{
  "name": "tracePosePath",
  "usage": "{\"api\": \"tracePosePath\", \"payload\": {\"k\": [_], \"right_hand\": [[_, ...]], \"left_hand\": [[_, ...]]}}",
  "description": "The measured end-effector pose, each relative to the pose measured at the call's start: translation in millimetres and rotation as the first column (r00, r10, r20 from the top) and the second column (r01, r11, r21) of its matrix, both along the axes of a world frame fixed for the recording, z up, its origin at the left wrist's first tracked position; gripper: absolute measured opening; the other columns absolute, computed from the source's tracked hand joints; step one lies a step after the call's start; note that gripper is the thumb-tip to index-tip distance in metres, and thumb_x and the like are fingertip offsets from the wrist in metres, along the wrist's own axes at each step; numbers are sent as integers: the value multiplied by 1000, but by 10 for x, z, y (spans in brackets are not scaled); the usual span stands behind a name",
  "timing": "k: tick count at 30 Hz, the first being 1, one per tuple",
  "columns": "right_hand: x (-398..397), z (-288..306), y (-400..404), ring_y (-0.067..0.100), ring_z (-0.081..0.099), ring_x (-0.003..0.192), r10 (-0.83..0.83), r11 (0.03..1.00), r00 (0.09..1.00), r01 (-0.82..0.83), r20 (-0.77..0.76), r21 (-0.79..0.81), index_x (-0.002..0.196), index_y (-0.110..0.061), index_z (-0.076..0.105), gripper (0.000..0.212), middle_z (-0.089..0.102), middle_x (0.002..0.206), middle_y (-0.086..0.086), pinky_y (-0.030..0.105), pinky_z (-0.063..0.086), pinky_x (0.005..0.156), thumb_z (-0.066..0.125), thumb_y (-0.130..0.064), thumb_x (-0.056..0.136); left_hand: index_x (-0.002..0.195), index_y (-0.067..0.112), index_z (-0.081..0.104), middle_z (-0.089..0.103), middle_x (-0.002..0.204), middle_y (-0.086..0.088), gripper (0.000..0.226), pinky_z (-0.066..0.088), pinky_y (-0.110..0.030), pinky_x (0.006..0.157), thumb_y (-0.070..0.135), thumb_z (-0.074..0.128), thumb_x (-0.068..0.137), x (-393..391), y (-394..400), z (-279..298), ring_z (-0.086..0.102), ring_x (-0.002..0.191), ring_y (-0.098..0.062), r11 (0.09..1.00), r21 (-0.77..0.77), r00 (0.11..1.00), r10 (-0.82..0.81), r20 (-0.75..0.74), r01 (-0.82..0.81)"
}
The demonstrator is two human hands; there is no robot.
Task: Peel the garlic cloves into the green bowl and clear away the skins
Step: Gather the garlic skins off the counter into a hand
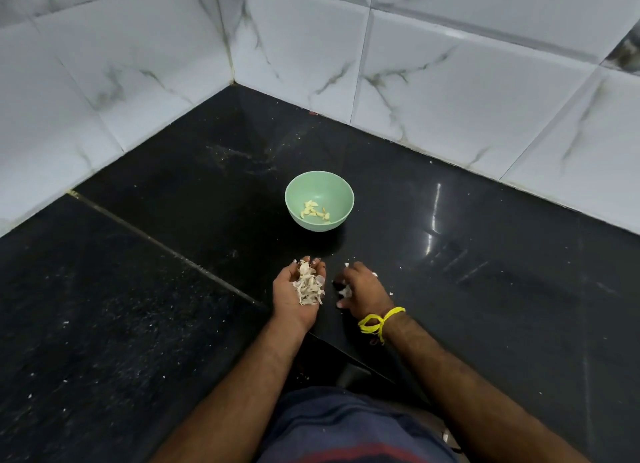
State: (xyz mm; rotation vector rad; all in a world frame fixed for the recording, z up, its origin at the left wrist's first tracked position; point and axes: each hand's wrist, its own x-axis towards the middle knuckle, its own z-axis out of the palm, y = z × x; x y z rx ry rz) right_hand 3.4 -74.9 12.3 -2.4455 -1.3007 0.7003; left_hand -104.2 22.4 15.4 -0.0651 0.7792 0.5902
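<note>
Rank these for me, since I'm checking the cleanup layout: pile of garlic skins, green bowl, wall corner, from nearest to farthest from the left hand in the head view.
1. Pile of garlic skins: cupped in the left hand itself.
2. Green bowl: on the counter just beyond the hand.
3. Wall corner: far back, leftward.

left hand cupping skins | right hand on counter | cloves in green bowl
</note>
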Motion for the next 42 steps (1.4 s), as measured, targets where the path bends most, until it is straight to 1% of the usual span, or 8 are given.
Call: {"api": "tracePosePath", "payload": {"k": [3, 9, 13, 17, 23, 28, 32, 42], "right_hand": [[-72, 19, 15, 27, 61, 99, 35, 999, 998, -35, 54, 2, 89, -9, 70, 16, 62, 105, 8, 28, 47, 83, 70, -1, 75], [-58, 131, 49, 28, 66, 92, -119, 991, 992, 122, 44, -55, 84, -11, 74, 17, 72, 95, 9, 27, 52, 79, 60, -3, 79], [103, 361, 13, 20, 66, 67, -492, 810, 716, 585, -495, 40, 71, -11, 74, 12, 71, 68, 6, 25, 58, 60, 74, -1, 78], [-37, 736, 114, 16, 67, 62, -244, 830, 626, 529, -741, 174, 78, -3, 73, 7, 71, 67, 10, 23, 56, 60, 74, 4, 78], [-206, 785, 313, 12, 69, 73, -109, 962, 961, 167, -256, 215, 86, -11, 77, 10, 74, 78, 3, 26, 57, 70, 72, -20, 84], [-186, 815, 334, 16, 71, 75, -103, 973, 971, 143, -214, 179, 84, -13, 76, 23, 73, 78, 2, 31, 60, 75, 58, 1, 84], [-249, 840, 321, 4, 65, 68, -46, 968, 994, 69, -99, 241, 79, -18, 76, 14, 70, 70, -10, 8, 50, 65, 70, -6, 76], [-342, 764, 317, 4, 66, 72, -49, 927, 992, 89, -117, 363, 82, -16, 75, 10, 73, 78, -5, 5, 47, 67, 74, -7, 76]], "left_hand": [[91, -1, 61, 62, 91, -17, 25, 53, -36, 80, 14, 45, 101, -11, 41, -14, 62, 86, -27, 1000, -7, 1000, 19, 1, -19], [91, -1, 61, 62, 90, -18, 25, 53, -36, 83, 15, 45, 101, 19, 25, -36, 62, 86, -27, 1000, -2, 999, -3, -38, 3], [92, -2, 61, 63, 89, -17, 25, 53, -37, 83, 15, 45, 101, 64, 15, -8, 63, 85, -27, 1000, 18, 998, -9, -64, 10], [93, 2, 64, 66, 89, -19, 32, 50, -39, 89, 21, 40, 102, 96, -62, -62, 64, 88, -29, 991, 86, 995, -100, -19, 101], [100, -4, 66, 74, 88, -20, 42, 56, -39, 84, 17, 30, 106, 94, -200, -55, 72, 85, -29, 949, 229, 976, -205, -71, 216], [111, -3, 65, 67, 112, -25, 46, 37, -48, 110, 27, 32, 102, 98, -168, -94, 61, 108, -39, 973, 134, 982, -191, 12, 188], [109, -3, 66, 64, 119, -27, 45, 35, -50, 114, 26, 33, 102, 73, -164, -103, 59, 114, -39, 977, 118, 984, -180, 12, 177], [100, -2, 61, 67, 95, -21, 34, 55, -38, 77, 11, 30, 103, -4, -164, -24, 64, 94, -31, 953, 183, 970, -236, -58, 243]]}}
